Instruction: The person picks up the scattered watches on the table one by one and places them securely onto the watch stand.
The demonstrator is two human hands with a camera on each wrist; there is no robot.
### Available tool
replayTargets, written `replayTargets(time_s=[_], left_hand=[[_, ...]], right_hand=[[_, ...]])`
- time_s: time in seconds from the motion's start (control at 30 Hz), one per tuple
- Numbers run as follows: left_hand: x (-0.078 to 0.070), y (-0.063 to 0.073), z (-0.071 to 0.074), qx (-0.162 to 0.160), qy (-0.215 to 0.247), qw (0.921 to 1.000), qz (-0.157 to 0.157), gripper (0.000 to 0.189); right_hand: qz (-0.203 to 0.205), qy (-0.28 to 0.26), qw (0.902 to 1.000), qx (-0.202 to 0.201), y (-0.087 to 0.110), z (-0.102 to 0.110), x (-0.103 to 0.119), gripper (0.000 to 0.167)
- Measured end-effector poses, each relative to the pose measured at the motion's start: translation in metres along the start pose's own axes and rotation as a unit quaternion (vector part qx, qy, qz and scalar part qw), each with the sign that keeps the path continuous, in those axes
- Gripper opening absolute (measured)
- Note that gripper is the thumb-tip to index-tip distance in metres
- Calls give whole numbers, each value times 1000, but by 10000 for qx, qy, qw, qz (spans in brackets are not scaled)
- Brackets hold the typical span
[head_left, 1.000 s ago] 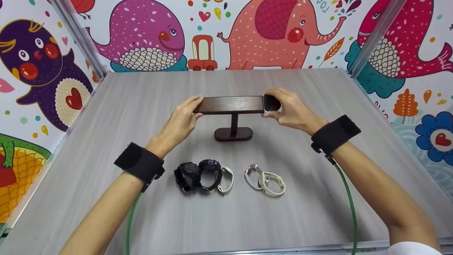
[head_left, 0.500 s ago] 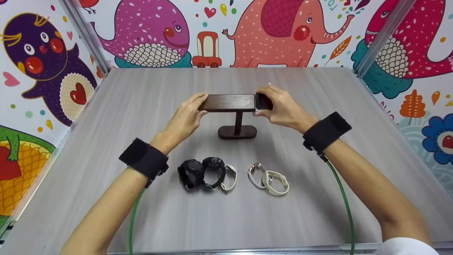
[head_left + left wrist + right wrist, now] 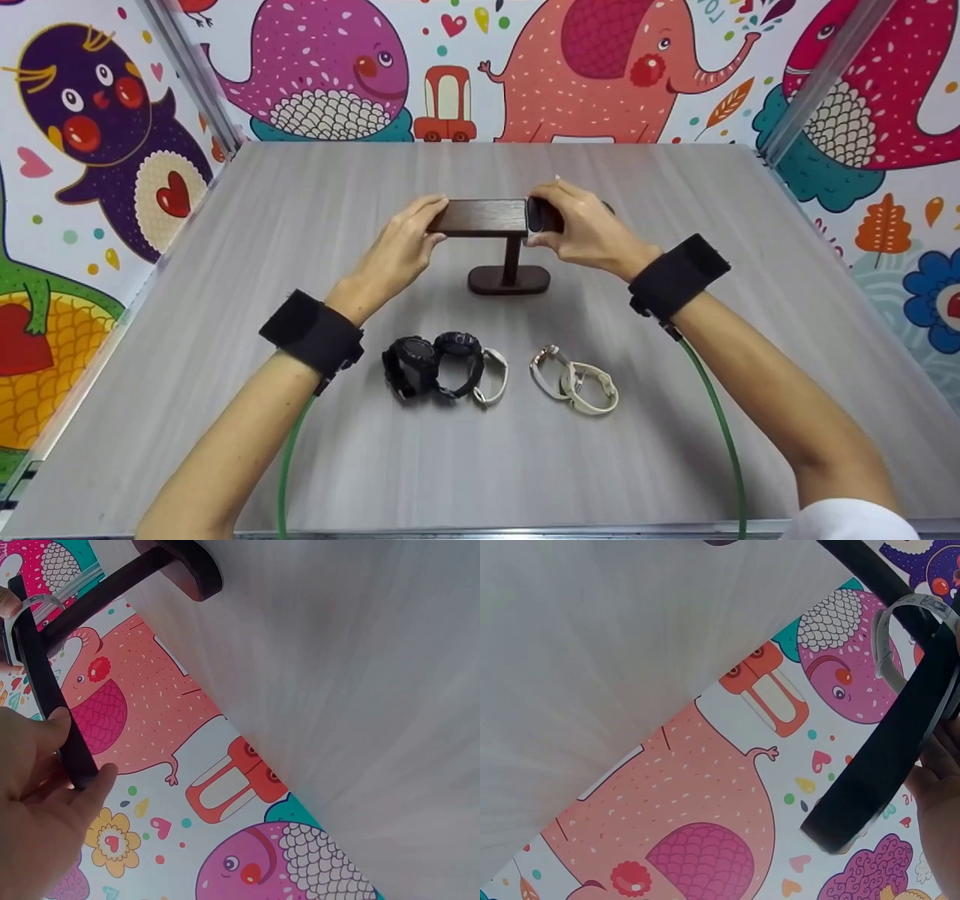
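Note:
A dark wooden T-shaped watch stand [image 3: 480, 217] rests upright on the table. At the left end of its bar, my left hand [image 3: 394, 244] pinches the wood between thumb and fingers. My right hand [image 3: 589, 229] grips a watch [image 3: 545, 216] with a black face, partway along the right half of the bar. Its pale strap [image 3: 886, 652] loops around the bar in the right wrist view, and the bar's end sticks out past it. The left wrist view shows the left thumb [image 3: 52, 727] and fingers at the near bar end. My right palm hides part of the watch.
In front of the stand lie two black watches [image 3: 415, 349] and a white-strapped watch [image 3: 504, 375]. To their right sit another white-strapped watch [image 3: 538, 376] and a cream one [image 3: 583, 407], overlapping. Cartoon-printed walls border the grey table [image 3: 345, 450]. Green cables [image 3: 718, 405] trail from both wristbands.
My right hand has slid the watch leftward along the bar, further from its right end. The left hand keeps its pinch on the other end. The head view has shifted slightly.

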State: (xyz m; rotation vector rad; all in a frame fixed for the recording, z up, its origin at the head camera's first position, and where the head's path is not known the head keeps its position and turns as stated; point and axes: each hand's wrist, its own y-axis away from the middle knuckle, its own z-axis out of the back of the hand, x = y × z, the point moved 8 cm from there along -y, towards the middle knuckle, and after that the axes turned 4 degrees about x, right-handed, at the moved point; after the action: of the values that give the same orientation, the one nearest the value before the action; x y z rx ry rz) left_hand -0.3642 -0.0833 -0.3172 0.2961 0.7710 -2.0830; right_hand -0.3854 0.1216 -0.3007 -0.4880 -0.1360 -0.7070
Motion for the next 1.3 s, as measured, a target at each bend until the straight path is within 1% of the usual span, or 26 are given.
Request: replayTargets(time_s=[0.17,0.27,0.4,0.47,0.53,0.67,0.8,0.93,1.0,1.17,1.3], left_hand=[[0,1,-1,17,21,10000,56,46],[0,2,-2,-8,-1,10000,33,46],[1,5,-4,16,-170,9999,-9,46],[3,8,-6,67,-230,9997,42,48],[6,10,-6,142,-234,9994,227,54],[8,17,-4,295,-195,9964,767,66],[2,27,1,480,-221,9918,1161,72],[-3,41,2,742,-226,9866,1434,74],[-4,50,1,901,-246,9840,1519,75],[-5,73,-1,1309,-402,9773,1620,78],[-7,90,-1,1479,-583,9725,1705,83]], right_hand=[[-141,-22,9999,95,0,-2,0,59],[-181,4,9998,112,0,-2,0,59],[-263,-17,9994,212,-1,-5,-1,60],[-312,-36,9990,313,-1,-6,0,61],[-343,-40,9987,387,-1,-8,0,62],[-267,-14,9990,370,0,-7,3,68],[50,41,10000,59,3,0,13,74],[533,80,9981,-304,7,6,30,71],[781,81,9962,-384,8,5,40,69],[1282,-77,9912,-319,11,-7,64,70],[1499,-221,9884,-97,14,-20,79,70]])
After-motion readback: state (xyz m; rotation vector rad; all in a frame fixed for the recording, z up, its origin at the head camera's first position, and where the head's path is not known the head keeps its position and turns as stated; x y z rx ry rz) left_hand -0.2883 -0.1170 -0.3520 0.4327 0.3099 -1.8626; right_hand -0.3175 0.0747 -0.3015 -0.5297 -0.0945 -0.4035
